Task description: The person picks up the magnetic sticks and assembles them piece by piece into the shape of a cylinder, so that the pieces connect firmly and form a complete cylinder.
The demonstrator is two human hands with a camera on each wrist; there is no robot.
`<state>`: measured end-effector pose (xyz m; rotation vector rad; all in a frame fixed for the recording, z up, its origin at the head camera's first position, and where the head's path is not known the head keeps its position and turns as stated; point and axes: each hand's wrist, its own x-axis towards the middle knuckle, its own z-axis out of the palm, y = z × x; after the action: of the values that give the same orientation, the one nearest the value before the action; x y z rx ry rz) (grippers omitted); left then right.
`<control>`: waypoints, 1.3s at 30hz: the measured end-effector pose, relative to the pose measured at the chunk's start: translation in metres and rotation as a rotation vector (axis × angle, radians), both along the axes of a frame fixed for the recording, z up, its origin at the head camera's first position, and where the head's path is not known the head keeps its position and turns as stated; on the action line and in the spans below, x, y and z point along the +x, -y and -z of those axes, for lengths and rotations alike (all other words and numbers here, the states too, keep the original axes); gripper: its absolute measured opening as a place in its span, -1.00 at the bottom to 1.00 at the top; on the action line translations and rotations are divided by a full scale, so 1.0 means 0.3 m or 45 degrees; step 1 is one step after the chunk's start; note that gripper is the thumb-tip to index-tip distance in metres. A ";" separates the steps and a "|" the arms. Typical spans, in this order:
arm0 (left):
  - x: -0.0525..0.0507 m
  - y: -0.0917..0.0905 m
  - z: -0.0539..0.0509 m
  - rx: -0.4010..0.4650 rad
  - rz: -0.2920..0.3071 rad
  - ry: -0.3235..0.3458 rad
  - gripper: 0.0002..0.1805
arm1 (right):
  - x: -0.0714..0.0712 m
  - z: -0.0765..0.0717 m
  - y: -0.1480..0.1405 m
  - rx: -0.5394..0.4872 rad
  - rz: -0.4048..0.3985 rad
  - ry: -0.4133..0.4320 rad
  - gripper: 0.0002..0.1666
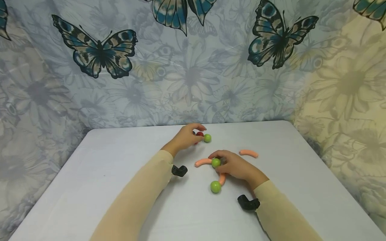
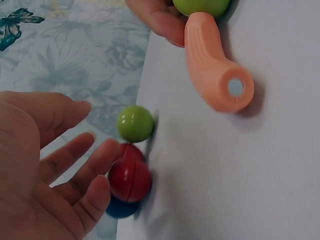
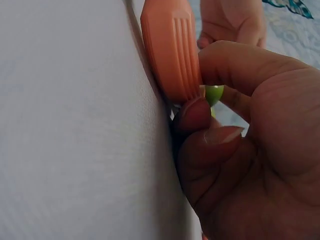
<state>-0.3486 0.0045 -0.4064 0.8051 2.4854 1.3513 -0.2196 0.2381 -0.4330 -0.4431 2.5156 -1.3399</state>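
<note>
My right hand [image 1: 236, 164] has its thumb and fingers around a green ball [image 1: 215, 163] on the table. A curved orange stick [image 1: 203, 162] reaches left from that ball. Another curved orange stick [image 1: 222, 179] runs from under the hand to a second green ball [image 1: 215, 186]; its ribbed side [image 3: 175, 55] is close to the fingertips in the right wrist view. Farther back, my left hand [image 1: 186, 136] is beside a cluster with red balls [image 2: 129, 179], a blue ball [image 2: 121, 208] and a green ball [image 2: 135, 123]. Its fingers are loosely bent, and one fingertip overlaps the red ball; contact is unclear.
A separate orange stick [image 1: 248, 153] lies to the right, beyond my right hand. The white table [image 1: 120, 160] ends at a butterfly-patterned backdrop [image 1: 193, 93]. Black wrist devices [image 1: 248, 203] sit at both sleeves.
</note>
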 end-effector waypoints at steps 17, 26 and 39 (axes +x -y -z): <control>-0.003 -0.138 0.028 -0.414 0.053 -0.084 -0.61 | -0.005 0.013 -0.019 -0.062 -0.005 0.054 -0.46; 0.030 -0.092 -0.021 -0.264 0.042 -0.133 -0.62 | -0.011 0.012 -0.015 -0.083 -0.066 0.019 -0.47; 0.081 0.179 -0.126 -0.082 -0.214 0.000 -0.61 | -0.003 0.004 0.011 0.012 0.102 0.092 -0.47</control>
<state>-0.3244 -0.0492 -0.3687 0.5942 2.6325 1.3138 -0.2206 0.2349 -0.4340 -0.2892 2.5037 -1.3471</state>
